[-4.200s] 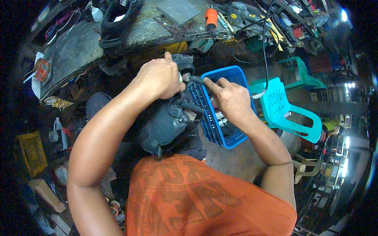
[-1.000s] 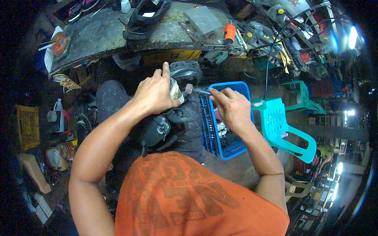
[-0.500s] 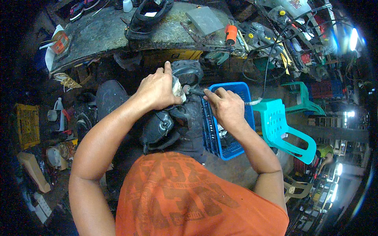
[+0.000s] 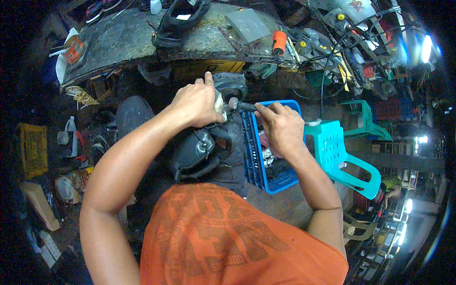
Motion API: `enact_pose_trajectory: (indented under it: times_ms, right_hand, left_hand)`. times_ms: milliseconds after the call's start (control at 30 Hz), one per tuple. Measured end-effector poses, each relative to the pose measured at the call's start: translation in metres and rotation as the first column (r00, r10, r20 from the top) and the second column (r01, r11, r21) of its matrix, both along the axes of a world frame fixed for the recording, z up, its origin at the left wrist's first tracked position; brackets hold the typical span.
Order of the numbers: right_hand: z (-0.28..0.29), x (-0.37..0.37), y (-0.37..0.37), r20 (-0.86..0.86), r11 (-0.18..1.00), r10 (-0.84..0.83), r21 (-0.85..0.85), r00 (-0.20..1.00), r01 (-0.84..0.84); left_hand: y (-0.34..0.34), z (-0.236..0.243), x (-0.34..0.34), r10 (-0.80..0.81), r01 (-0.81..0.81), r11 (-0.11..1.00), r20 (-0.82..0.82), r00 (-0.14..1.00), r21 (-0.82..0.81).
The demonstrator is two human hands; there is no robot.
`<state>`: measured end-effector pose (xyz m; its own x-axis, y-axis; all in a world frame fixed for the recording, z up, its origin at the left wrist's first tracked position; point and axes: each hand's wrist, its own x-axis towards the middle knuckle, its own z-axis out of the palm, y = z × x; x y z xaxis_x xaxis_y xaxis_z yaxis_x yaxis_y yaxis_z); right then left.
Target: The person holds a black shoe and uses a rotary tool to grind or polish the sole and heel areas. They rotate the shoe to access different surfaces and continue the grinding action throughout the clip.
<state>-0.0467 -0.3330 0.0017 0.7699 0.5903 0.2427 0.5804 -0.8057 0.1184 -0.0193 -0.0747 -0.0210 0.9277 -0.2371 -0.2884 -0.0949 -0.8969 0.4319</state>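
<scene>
Below the cluttered workbench, his left hand clutches a small pale part, while his right hand grips a dark rotary tool against it, above the blue crate.

1. Orange t-shirt, short-sleeved, fills the lower middle of the view.
2. Faded darker print across the shirt: large block letters with a line of smaller text, worn and cracked.
3. Fabric looks soft and slightly creased, no collar visible from this angle.
4. Both forearms bare from the sleeve down; no watch, bracelet or gloves.
5. Left hand bare, no rings visible.
6. Right hand bare, no rings visible; fingers uncovered.
</scene>
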Motion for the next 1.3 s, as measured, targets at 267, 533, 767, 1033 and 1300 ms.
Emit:
enact_pose_trajectory:
  times_ms: [267, 533, 767, 1033, 1300]
  right_hand:
    - [-0.008, 0.008, -0.002, -0.036, 0.997, -0.067, -0.026, 0.997, 0.066]
    - [-0.007, 0.009, -0.008, 0.031, 0.996, -0.057, -0.068, 0.998, 0.059]
    - [0.013, -0.007, -0.025, -0.095, 0.928, -0.181, 0.314, 0.979, 0.202]
    - [0.004, -0.025, -0.041, -0.268, 0.906, -0.069, 0.386, 0.961, 0.173]
    - [0.005, -0.021, -0.02, -0.214, 0.999, -0.03, -0.039, 0.976, 0.022]
  left_hand:
    - [-0.004, 0.004, 0.018, -0.081, 0.083, 0.995, -0.037, 0.996, 0.047]
    - [-0.017, 0.01, 0.028, -0.149, 0.149, 0.977, -0.013, 0.989, 0.15]
    - [0.003, 0.031, 0.043, -0.123, 0.135, 0.982, -0.093, 0.988, 0.133]
    - [0.01, 0.05, 0.033, -0.406, 0.378, 0.863, 0.016, 0.914, 0.337]
    - [-0.015, 0.043, 0.051, -0.39, 0.42, 0.826, -0.155, 0.908, 0.377]
